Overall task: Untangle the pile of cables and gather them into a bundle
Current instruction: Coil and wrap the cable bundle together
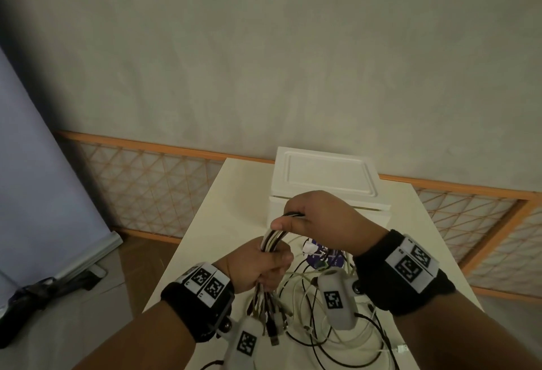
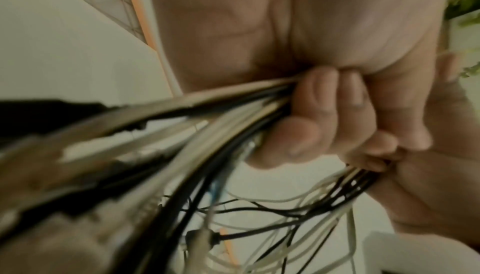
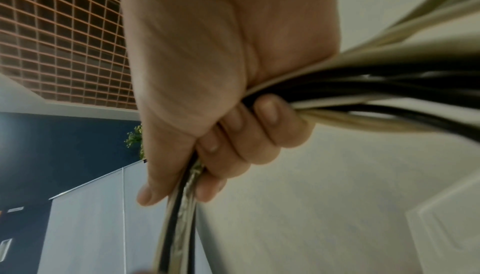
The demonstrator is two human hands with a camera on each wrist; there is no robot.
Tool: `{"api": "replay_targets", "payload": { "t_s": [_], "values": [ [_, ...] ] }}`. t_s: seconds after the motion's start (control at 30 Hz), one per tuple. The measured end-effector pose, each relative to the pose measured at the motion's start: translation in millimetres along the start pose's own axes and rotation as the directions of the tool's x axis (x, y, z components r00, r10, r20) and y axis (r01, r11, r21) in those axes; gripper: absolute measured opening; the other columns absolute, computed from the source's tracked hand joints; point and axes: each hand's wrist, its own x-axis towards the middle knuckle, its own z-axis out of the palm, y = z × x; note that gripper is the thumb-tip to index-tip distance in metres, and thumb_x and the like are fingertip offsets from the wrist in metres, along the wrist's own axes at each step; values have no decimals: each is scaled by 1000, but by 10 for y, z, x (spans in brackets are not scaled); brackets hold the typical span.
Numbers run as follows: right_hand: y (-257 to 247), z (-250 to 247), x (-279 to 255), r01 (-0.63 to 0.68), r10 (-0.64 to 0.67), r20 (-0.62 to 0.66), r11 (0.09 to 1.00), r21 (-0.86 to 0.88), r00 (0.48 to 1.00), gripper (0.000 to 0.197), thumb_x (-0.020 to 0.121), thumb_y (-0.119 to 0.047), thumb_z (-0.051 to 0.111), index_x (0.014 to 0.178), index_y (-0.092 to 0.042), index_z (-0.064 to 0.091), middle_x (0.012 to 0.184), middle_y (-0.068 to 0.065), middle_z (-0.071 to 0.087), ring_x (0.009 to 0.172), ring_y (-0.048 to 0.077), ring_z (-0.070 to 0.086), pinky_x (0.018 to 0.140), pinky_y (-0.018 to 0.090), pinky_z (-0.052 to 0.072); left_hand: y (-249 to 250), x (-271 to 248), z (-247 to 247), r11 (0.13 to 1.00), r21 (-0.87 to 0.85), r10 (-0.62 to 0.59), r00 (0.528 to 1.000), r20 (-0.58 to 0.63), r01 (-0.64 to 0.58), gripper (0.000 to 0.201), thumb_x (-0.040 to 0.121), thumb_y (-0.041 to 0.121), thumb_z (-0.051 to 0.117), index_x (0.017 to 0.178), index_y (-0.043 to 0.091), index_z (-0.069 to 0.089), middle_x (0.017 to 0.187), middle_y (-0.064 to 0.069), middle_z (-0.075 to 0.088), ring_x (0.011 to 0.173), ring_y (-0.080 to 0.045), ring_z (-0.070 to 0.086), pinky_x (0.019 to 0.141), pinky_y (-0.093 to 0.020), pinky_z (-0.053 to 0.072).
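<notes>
A bundle of black and white cables (image 1: 272,240) runs between both hands above the white table (image 1: 205,223). My left hand (image 1: 261,267) grips the bundle in a fist, and the plug ends (image 1: 271,319) hang below it. My right hand (image 1: 311,220) grips the same cables a little higher and farther back. In the left wrist view the fingers (image 2: 324,114) curl round the cables (image 2: 207,114). In the right wrist view the fingers (image 3: 249,138) wrap the cables (image 3: 363,89). Loose cable loops (image 1: 337,340) trail over the table.
A white lidded box (image 1: 325,179) stands at the back of the table, just behind my right hand. A purple and white packet (image 1: 322,255) lies under the right wrist. An orange lattice rail (image 1: 146,182) runs behind the table. A grey screen (image 1: 38,164) leans at the left.
</notes>
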Motion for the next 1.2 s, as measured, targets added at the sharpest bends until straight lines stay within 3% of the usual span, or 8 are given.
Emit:
{"api": "replay_targets", "payload": {
  "t_s": [0.37,0.5,0.63,0.7,0.8,0.93,1.13,1.2],
  "values": [
    [82,51,14,-72,96,-139,983,168,986,50,83,-54,57,74,-5,65,68,11,57,60,17,49,56,24,35,-15,-4,-30,996,32,-82,996,-45,83,35,77,32,68,49,23,49,46,4,36,39,-11,33,46,-21,36],
    [221,76,3,-224,233,-40,960,166,972,43,82,-60,56,83,-18,64,79,2,62,74,14,58,72,31,45,-89,12,4,971,175,-128,971,-201,165,47,94,31,57,51,20,43,44,3,36,37,-12,29,42,-22,26],
    [145,204,-66,-164,152,-64,944,-287,986,38,91,-29,53,129,-26,51,134,-9,52,127,10,45,112,40,22,-72,145,-71,655,678,-60,917,-395,335,46,95,33,53,54,18,40,47,3,41,42,-9,37,47,-22,28],
    [-24,410,-92,-109,158,100,918,-382,982,47,84,-16,50,131,-15,47,134,1,51,124,20,47,115,45,18,-40,197,-65,458,819,13,918,-395,346,39,95,24,48,57,17,46,56,0,48,52,-10,44,50,-21,28],
    [-196,749,-111,-154,282,179,843,-516,943,49,78,-20,52,124,-8,43,118,9,54,108,29,50,112,52,22,-17,232,-56,138,941,36,948,-317,309,24,94,10,39,90,4,62,97,-15,65,89,-25,60,68,-26,34],
    [-189,941,-145,-223,333,156,849,-480,930,67,73,-30,56,132,-6,36,118,9,50,111,30,47,114,56,16,-102,241,-123,-9,950,31,950,-311,312,23,94,10,39,99,3,61,107,-14,65,96,-27,61,71,-27,34],
    [-63,974,-70,-223,301,108,863,-453,948,42,87,-14,44,128,-4,41,118,11,56,110,29,53,111,43,27,-88,246,-130,38,948,108,941,-319,317,19,94,17,43,89,12,61,93,-6,66,88,-23,61,66,-25,33],
    [64,936,-48,-254,303,77,893,-371,950,26,93,-9,40,118,-8,48,112,10,59,100,26,57,87,33,39,-74,210,-144,135,941,187,925,-331,310,19,93,21,47,74,22,47,72,3,54,74,-23,55,61,-27,31]
  ]
}}
